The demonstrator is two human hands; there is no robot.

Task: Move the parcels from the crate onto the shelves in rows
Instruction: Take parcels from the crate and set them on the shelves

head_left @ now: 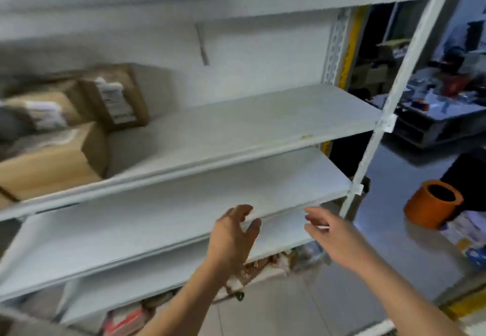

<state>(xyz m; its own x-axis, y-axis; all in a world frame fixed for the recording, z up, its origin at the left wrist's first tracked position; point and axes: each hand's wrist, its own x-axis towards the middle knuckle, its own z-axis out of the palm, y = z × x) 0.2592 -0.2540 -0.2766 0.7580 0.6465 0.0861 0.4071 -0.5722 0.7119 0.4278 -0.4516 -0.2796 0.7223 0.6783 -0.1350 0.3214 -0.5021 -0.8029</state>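
A white metal shelf unit [236, 125] fills the view, with several bare boards. Brown cardboard parcels sit at the left of the upper board: a large box [52, 162] in front, a smaller labelled box [115, 99] leaning behind it, and another labelled parcel [39, 112] at the far left. My left hand [234, 233] hovers in front of the lower board's edge, fingers apart, holding nothing. My right hand [331, 233] is beside it to the right, also spread with nothing in it. The crate is out of view. The picture is blurred by motion.
An orange cylindrical bin [434, 204] stands on the floor to the right, beside some packets [470, 238]. A low table [447, 114] with clutter stands further back on the right. Bags and packets [276, 262] lie under the lowest board.
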